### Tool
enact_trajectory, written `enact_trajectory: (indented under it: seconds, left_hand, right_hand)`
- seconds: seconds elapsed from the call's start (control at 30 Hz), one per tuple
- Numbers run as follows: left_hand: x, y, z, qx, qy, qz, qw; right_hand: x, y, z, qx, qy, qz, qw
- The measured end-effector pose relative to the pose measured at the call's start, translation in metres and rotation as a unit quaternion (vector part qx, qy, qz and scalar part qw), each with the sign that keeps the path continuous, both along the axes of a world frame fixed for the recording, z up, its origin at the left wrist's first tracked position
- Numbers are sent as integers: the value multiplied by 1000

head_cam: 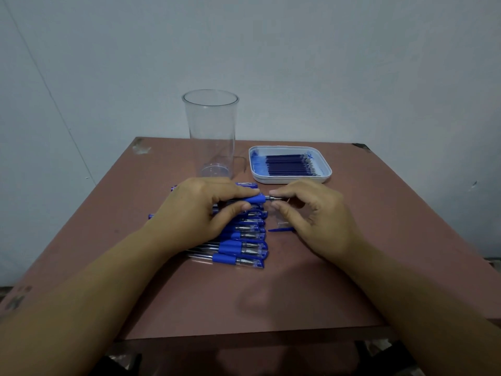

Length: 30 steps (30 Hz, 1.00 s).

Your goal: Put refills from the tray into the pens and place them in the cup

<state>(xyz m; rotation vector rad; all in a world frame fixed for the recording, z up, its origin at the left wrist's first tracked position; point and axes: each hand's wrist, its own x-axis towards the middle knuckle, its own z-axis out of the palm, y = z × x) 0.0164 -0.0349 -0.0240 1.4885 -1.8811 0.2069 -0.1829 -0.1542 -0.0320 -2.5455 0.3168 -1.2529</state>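
your forearms come in low from the two near corners over the brown table (244, 299). just ahead of them lies the row of pens (244, 248), side by side, capped ends to the right, with your left hand (198, 207) hovering over the far part of the row. that hand has thumb and fingers curled round the blue grip of one pen (253, 199), held level and pointing right. your right hand (311, 218) meets it end-on: thumb and forefinger pinch the metal tip (272, 198), the other fingers loosely curled, holding nothing else that shows. a small blue piece (280, 229) lies on the table just below that hand.

this looks like work on the nose of the first pen, twisting it off or on; whether a refill is already inside, you cannot tell from here. the next move calls for a steady barrel in the left and a fine twist from the right, keeping the small part from dropping.

farther back, the refills (287, 165) lie bundled in the white tray (326, 172) at right. the clear cup (211, 131) stands upright to its left with nothing in it, so the job is barely begun.
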Motion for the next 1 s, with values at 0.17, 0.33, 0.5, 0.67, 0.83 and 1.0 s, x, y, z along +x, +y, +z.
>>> enact_trajectory:
  seconds: [0.17, 0.33, 0.5, 0.67, 0.83, 1.0]
  left_hand:
    - [-1, 0, 1, -5, 11, 3, 1000]
    - [-1, 0, 0, -3, 13, 10, 1000]
    - [1, 0, -1, -2, 20, 13, 1000]
    - [1, -1, -2, 1, 13, 19, 1000]
    - [2, -2, -3, -1, 29, 19, 999]
    - [3, -3, -4, 9, 21, 29, 999]
  right_hand:
    - [-1, 3, -1, 55, -5, 17, 998]
    - [0, 2, -1, 17, 7, 6, 1000]
    - [0, 3, -1, 58, -6, 8, 998]
    - [2, -1, -4, 42, 9, 5, 999]
    - [1, 0, -2, 101, 12, 12, 995]
    - [3, 0, -5, 118, 24, 26, 992]
